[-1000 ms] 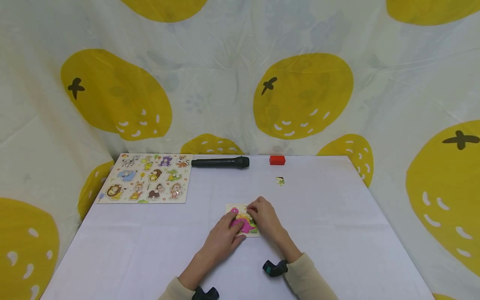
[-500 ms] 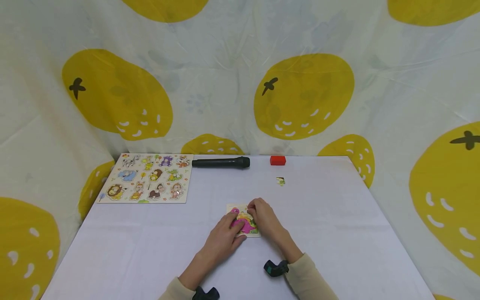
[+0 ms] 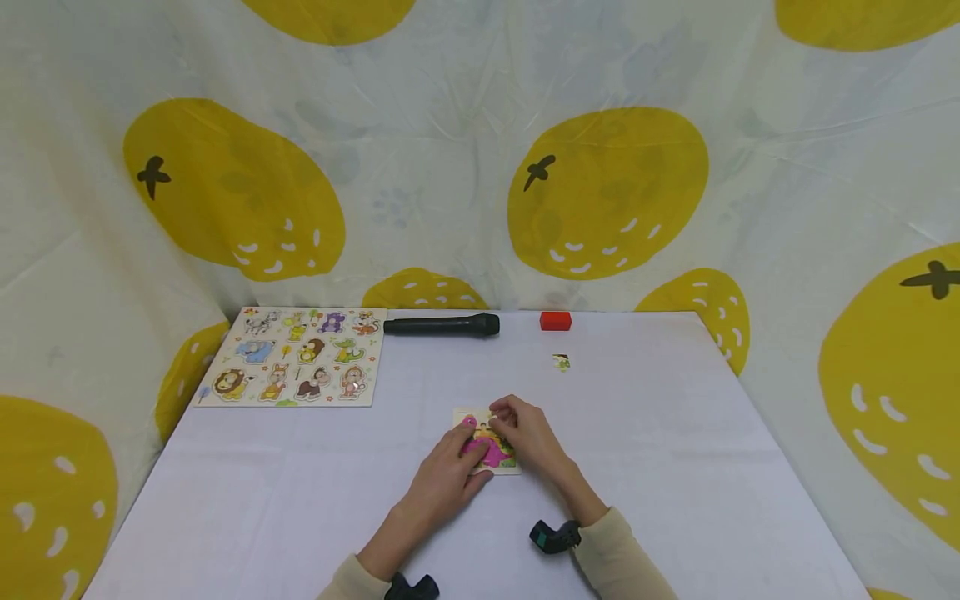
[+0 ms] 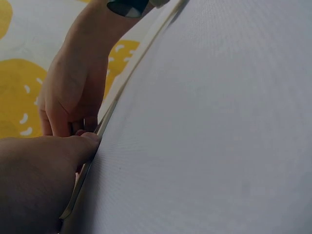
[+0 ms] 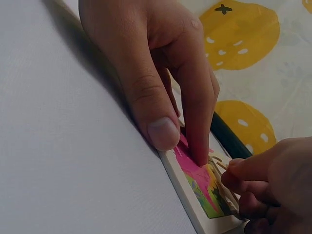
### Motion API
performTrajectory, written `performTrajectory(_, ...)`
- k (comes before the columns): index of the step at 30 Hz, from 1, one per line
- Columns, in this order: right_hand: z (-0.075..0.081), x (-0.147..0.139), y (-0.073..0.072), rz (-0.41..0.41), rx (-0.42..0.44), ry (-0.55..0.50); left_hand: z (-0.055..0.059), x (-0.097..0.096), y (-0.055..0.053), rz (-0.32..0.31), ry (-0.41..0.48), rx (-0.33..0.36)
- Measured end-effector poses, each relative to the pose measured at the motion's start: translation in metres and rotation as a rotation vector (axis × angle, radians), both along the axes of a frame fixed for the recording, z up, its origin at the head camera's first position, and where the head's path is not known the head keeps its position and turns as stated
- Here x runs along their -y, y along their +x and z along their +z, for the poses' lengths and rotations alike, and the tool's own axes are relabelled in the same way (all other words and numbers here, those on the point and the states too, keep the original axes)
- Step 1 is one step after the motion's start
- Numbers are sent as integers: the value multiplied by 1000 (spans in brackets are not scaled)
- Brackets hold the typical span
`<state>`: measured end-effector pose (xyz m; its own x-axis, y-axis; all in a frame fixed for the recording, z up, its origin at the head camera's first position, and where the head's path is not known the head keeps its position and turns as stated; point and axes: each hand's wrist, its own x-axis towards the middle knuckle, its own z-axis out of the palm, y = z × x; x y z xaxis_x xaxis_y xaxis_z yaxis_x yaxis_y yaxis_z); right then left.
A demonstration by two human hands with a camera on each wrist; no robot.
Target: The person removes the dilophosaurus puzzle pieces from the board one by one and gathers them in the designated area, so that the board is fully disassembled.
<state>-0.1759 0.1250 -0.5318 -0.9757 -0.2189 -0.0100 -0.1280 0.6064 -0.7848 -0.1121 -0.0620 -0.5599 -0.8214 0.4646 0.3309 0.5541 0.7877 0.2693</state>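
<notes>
A small square jigsaw puzzle (image 3: 507, 470) with a pink dinosaur lies on the table in front of the person. The left hand (image 3: 441, 473) rests over its left part. In the right wrist view, a left fingertip presses on the dinosaur, and the thumb lies along the pale frame (image 5: 184, 190). At the puzzle's upper right corner, the right hand (image 3: 534, 435) pinches a thin pale puzzle piece (image 5: 222, 166) between thumb and finger, its face mostly hidden. Another puzzle piece (image 3: 561, 362), green and white, lies loose farther back to the right.
An animal peg puzzle board (image 3: 292, 357) lies at the back left. Beside it, a black microphone (image 3: 441, 325) lies along the far edge, and a red block (image 3: 555, 321) stands to its right. A fruit-print curtain (image 3: 450, 167) hangs behind the white table (image 3: 637, 467).
The right fingers have shifted slightly left and spread a little over the puzzle's upper right corner. The left hand and the loose piece have stayed in place.
</notes>
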Motion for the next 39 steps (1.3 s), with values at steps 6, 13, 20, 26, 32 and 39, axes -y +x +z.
performTrajectory(6, -5, -6, -10, -72, 22, -72, -2, 0, 0, 1, 19, -31)
performTrajectory(13, -7, -19, -30, -164, 32, -114, -2, 0, 0, 1, 33, -32)
performTrajectory(20, -6, -32, -51, -227, 19, -91, -2, 0, 1, -2, 42, -18)
performTrajectory(26, -8, -43, -67, -278, 31, -66, -1, 0, 1, 4, 36, 0)
performTrajectory(32, -8, -53, -80, -305, 4, -16, -3, 0, 1, 3, 41, -12)
performTrajectory(39, -5, -58, -85, -330, -14, 58, -3, 0, 2, 2, 45, -7)
